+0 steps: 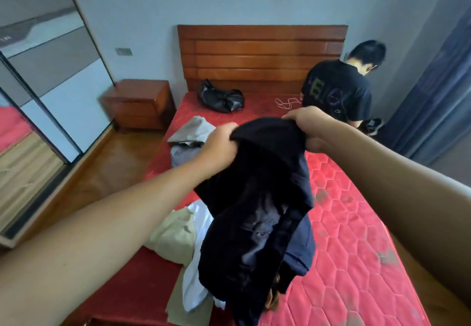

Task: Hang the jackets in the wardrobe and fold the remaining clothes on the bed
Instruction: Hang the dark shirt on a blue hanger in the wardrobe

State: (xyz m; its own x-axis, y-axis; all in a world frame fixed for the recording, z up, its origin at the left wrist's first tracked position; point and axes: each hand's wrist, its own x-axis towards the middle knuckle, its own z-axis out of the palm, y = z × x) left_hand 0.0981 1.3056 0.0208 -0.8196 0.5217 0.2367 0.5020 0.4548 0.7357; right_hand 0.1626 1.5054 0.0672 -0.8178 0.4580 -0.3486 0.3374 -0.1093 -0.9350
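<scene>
A dark navy garment (257, 198) hangs in the air over the red mattress (356, 223). My left hand (219, 144) grips its upper left edge and my right hand (305, 124) grips its upper right edge. The cloth droops down to the pile below. Under it lie a cream garment (173, 234) and a white one (196, 282). Farther up the bed sits a grey pile of clothes (190, 134). The wardrobe (38, 96) with sliding mirrored doors stands at the left.
A black bag (220, 97) and a white cable (286, 102) lie near the wooden headboard (262, 55). Another person (339, 93) in a black T-shirt stands at the bed's far right corner. A wooden nightstand (139, 103) is left of the bed; blue curtains (438, 91) hang right.
</scene>
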